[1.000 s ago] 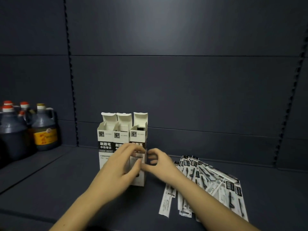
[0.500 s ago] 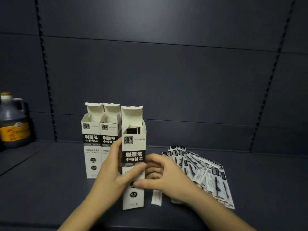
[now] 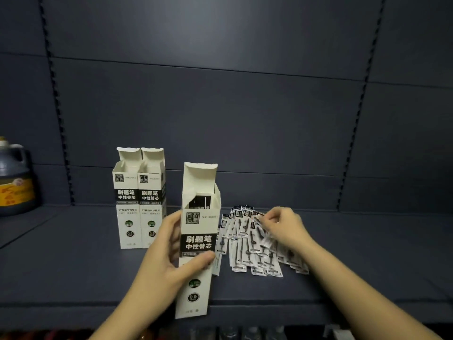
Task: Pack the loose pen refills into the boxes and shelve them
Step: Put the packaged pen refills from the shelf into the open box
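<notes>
White cardboard, three boxes in all: one held box [image 3: 198, 241] in the left hand [image 3: 169, 253], and two standing boxes [image 3: 139, 197] side by side, touching each other, behind and to the left of that grip. All three have their top flaps open. The held box stands upright near the front edge of the dark shelf [image 3: 73, 261]; dark refills show inside its open mouth. The left hand wraps its middle, thumb across the printed front, fingers behind on the left side, forearm rising from below.

Right of the grip lies one fanned pile of loose pen refills [image 3: 255, 244] in clear sleeves, too many and too overlapped to count, its near edge just beside the held box. The right hand [image 3: 284, 227] rests over the pile's far end, palm down, fingers curled and pinching at a sleeve; whether it has one fully pinched cannot be told.

Far left of the grip stands one dark jug [image 3: 14, 177] with a yellow label.
</notes>
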`<state>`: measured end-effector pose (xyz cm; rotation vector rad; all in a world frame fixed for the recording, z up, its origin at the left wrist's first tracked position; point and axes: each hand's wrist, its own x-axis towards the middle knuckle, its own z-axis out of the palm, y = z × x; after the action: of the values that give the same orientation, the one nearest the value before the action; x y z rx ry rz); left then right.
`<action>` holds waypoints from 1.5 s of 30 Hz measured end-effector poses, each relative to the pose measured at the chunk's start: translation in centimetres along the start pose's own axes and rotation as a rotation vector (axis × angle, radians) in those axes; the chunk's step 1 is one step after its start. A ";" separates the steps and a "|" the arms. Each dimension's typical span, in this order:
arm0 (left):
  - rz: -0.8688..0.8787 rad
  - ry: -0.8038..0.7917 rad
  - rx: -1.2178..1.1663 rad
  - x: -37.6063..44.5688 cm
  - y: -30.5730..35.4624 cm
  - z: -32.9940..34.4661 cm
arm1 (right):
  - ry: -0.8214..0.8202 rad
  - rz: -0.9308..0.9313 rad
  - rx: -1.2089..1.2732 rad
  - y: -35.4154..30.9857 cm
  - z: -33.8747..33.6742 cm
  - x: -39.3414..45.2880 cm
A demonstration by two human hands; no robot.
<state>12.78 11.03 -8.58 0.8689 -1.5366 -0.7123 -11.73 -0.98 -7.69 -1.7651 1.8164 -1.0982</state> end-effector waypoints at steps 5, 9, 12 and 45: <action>-0.028 -0.014 0.036 -2.6 1.3 1.6 | 0.003 -0.049 -0.219 1.4 1.5 4.6; -0.059 -0.008 0.072 -4.6 1.5 1.7 | -0.045 -0.075 -0.318 1.4 3.6 6.8; -0.079 0.007 0.083 -5.7 1.8 1.5 | -0.035 -0.057 -0.428 1.7 4.5 7.5; -0.093 -0.081 0.104 -1.7 1.5 -1.3 | -0.277 -0.181 0.619 -10.3 -7.1 -8.1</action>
<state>14.00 13.36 -8.07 1.0049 -1.6249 -0.7481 -9.00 9.66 2.44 -1.6096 1.0192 -1.2380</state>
